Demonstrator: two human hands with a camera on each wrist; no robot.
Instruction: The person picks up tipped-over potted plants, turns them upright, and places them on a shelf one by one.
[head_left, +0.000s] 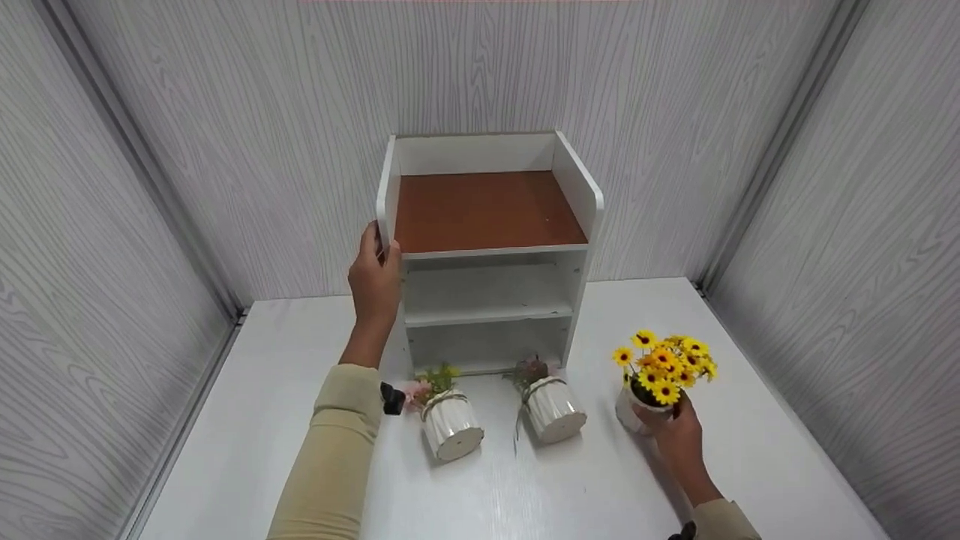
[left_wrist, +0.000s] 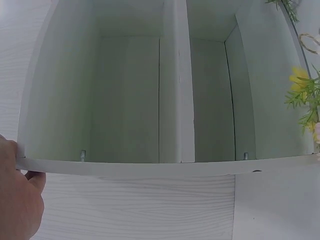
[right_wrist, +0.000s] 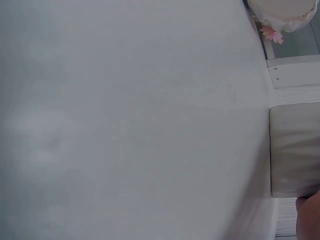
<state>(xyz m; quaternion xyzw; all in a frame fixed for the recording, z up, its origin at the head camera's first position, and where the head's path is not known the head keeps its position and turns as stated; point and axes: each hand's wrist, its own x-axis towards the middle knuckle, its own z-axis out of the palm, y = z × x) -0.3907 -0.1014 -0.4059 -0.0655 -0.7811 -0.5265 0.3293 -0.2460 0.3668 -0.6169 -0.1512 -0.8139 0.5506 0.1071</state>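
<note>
A small white shelf unit [head_left: 491, 321] with a brown top board stands against the back wall. My left hand [head_left: 375, 289] grips the front edge of its left side panel, thumb on the near side and fingers on the outer side. The left wrist view shows that hand [left_wrist: 20, 192] at the panel edge beside the shelf's compartments. At the right, my right hand [head_left: 679, 439] holds a white flower pot [head_left: 634, 415] of yellow flowers [head_left: 664, 367] by its side. The pot [right_wrist: 295, 150] looks upright; the right wrist view catches only part of the hand [right_wrist: 309, 220].
Two white flower pots lie tipped on the white table [head_left: 525, 495] in front of the shelf: one with pink and green flowers [head_left: 452, 427], one with dull pinkish flowers [head_left: 553, 411]. Grey wood-grain walls [head_left: 255, 135] enclose the table at the back and both sides.
</note>
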